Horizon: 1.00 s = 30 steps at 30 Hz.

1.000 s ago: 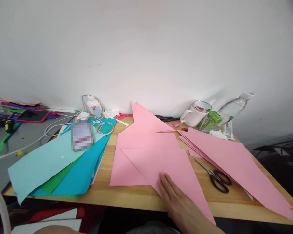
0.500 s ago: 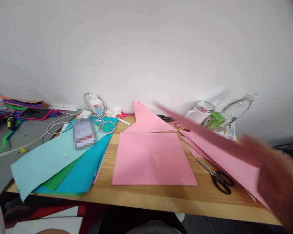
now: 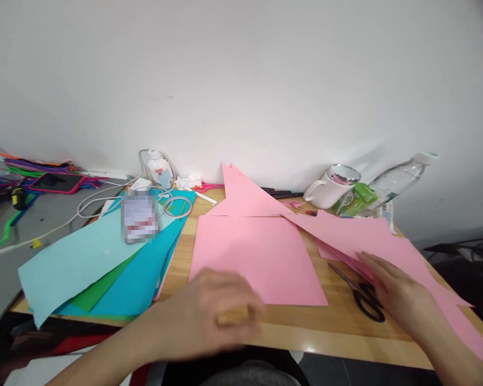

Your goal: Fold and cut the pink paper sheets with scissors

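My right hand lies with stretched fingers on the edge of a stack of pink paper sheets at the right. Just left of it are scissors with black handles, partly covered by that hand. My left hand, slightly blurred, hovers at the front edge of a pink rectangular sheet pile in the middle. Its fingers are bent, with a gap between them and the thumb, and nothing shows in it. Behind the pile, pink triangular folded paper leans toward the wall.
At the left lie blue and green sheets with a blurred-out device and a white cable on top. A white bottle stands behind. A mug, a green carton and a tilted clear bottle are at the back right.
My right hand has lowered the raised pink sheet onto the right-hand stack and now rests flat there. My left hand has come into view over the front of the middle pile.
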### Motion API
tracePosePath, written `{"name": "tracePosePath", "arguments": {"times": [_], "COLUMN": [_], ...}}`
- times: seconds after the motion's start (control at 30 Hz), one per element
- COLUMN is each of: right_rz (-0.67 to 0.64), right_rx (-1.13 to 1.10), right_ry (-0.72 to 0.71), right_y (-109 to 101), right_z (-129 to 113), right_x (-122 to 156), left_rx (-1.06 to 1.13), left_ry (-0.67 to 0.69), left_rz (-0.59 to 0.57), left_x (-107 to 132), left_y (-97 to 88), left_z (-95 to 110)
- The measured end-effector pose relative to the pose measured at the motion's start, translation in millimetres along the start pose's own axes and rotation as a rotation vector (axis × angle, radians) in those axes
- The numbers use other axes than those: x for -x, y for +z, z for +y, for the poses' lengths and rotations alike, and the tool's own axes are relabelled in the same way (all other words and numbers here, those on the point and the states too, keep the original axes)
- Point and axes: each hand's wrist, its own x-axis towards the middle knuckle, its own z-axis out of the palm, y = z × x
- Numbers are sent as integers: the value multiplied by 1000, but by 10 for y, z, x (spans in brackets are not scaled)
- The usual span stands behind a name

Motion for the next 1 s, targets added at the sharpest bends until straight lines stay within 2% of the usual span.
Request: {"name": "tracePosePath", "arguments": {"times": [0.03,0.07,0.13,0.2,0.3,0.4,0.5,0.7,0.8,0.9,1.0], "right_rz": [-28,-39,-32,0,-45,-138,-216,-261,-274,-282,-272], "right_rx": [14,20,3,-58,-178,-276,-328,-363,-371,-342,-298], "right_ry": [-23,-43,-80,-121,-252,-329,-353,-399,-374,-392,-439], "right_y": [69,128,210,240,207,147,133,195,169,110,28], "right_z": [9,1,-101,-339,-847,-1283,-1482,-1481,-1470,-1475,-1515], "right_x": [5,0,-45,-133,-304,-450,-521,-490,-467,-475,-515], "left_rx": [-61,-208,-377,-411,-404,-447,-470,-560,-625,-676,-661], "left_ry": [-98,-208,-404,-542,-623,-616,-593,-499,-399,-245,-174], "left_rz": [47,46,-133,-327,-493,-507,-481,-401,-314,-213,-203], "left_x": [-62,-107,-143,-133,-105,-95,-81,57,156,208,186], "left_y": [55,105,177,210,214,215,232,333,381,373,337], "left_z": [-108,-212,-384,-482,-517,-507,-508,-574,-595,-542,-422]}}
